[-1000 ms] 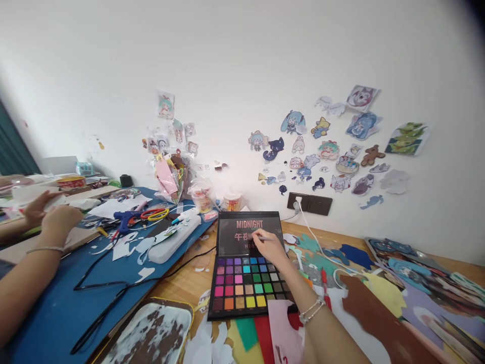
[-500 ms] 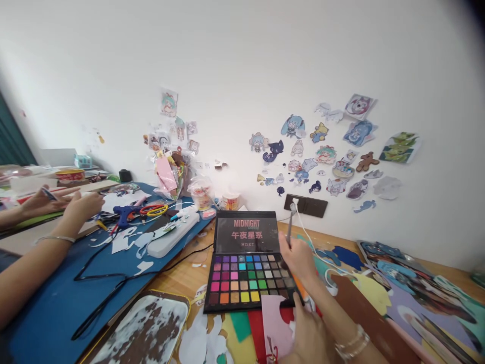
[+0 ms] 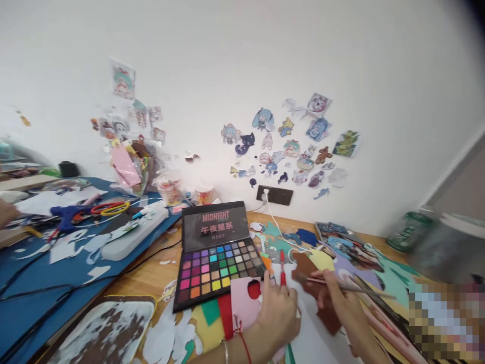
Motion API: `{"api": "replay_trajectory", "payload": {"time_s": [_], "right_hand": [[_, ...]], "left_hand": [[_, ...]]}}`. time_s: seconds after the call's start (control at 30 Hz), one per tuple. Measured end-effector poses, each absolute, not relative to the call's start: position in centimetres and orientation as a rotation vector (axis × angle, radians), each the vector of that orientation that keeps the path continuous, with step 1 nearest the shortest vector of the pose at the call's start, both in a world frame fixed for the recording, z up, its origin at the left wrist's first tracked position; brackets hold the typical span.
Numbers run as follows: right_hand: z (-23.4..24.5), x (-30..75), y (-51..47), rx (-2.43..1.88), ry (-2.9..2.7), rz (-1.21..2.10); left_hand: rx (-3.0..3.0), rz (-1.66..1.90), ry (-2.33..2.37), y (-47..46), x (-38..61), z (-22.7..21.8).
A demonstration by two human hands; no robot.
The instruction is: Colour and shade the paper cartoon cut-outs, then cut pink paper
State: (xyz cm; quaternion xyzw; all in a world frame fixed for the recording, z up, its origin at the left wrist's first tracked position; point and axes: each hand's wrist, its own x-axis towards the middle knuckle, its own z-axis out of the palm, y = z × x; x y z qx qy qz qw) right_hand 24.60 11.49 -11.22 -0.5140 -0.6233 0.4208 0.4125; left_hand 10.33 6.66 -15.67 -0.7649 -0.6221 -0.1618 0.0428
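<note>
My right hand (image 3: 343,308) is closed around a slim brush (image 3: 352,288); its brown tip points left, above brown paper (image 3: 328,313). My left hand (image 3: 278,311) lies on the paper sheets, its fingers stretched forward and apart. A red slender tool (image 3: 282,268) shows just beyond those fingers; whether they touch it I cannot tell. Left of this hand stands an open eyeshadow palette (image 3: 223,269), with rows of coloured pans and a dark lid tilted up. Pink paper (image 3: 242,303) with a cut-out hole overlaps the palette's front edge.
On the left, a blue mat (image 3: 81,288) carries a glue gun (image 3: 68,217), cables and paper scraps. A stained tray (image 3: 113,328) lies in front. Colourful cut sheets (image 3: 364,273) and a green can (image 3: 409,230) are at right. Another person's hand (image 3: 5,212) shows at the left edge.
My view has turned right. My right hand has moved with the brush from above the palette's right side to over the papers. My left hand now lies further left, beside the palette.
</note>
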Motion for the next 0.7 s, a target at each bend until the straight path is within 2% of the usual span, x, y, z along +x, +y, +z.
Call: {"api": "replay_trajectory", "payload": {"time_s": [0.13, 0.27, 0.5, 0.7], "right_hand": [[-13.4, 25.7, 10.5, -1.294, -1.636, 1.095], [-15.0, 25.4, 10.8, -1.106, -1.572, 1.233], [-14.1, 25.2, 10.2, -0.969, -1.46, 1.386], [-13.2, 25.5, 9.2, -0.903, -1.529, 1.428]], "left_hand": [[-2.299, -0.863, -1.758, 6.5, 10.6, -16.4], [-2.277, -1.133, -1.701, 6.8, 10.6, -17.1], [-2.408, -1.293, -1.634, 6.6, 10.1, -16.7], [-2.538, -1.154, -1.718, 6.5, 10.1, -16.8]]}}
